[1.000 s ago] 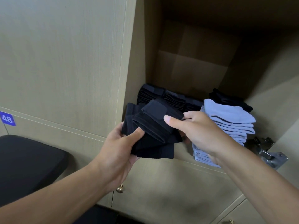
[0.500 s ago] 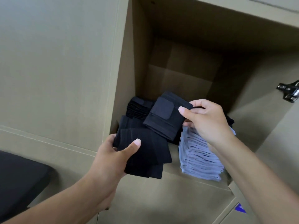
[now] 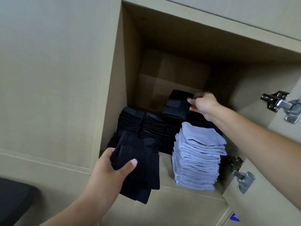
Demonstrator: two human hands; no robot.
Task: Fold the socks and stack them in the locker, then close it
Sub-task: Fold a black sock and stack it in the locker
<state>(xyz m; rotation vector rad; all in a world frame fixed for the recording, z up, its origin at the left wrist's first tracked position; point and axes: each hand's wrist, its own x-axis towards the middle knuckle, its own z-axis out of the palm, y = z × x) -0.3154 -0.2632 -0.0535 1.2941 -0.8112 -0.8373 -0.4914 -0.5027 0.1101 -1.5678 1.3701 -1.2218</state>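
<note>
Open locker (image 3: 130, 66) during stacking, seen from the head camera. My right hand (image 3: 203, 105) reaches deep inside and pinches a folded black sock (image 3: 177, 103) by its near edge, holding it above the rearmost black stack (image 3: 172, 128), behind the grey-blue stack (image 3: 197, 160); I judge the sock is not yet resting there, though the dark interior makes contact hard to read. My left hand (image 3: 112, 170) clenches a bundle of black socks (image 3: 140, 170) at the locker's front lip, left of the grey-blue stack, thumb on top, its lower ends hanging below the shelf edge. Risks from here, as I judge them: letting go of the sock off-centre could leave it sliding down behind or between the black stacks, unfolding as it goes; my right forearm passes just above the grey-blue stack, which is tall and leans slightly, so a careless withdrawal could brush its top layers off; the bundle in my left grip is loosely gathered, and a sock could slip out to the floor. The door hinges (image 3: 280, 103) sit right of the grey-blue stack, so a toppled pile could foul closing.
</note>
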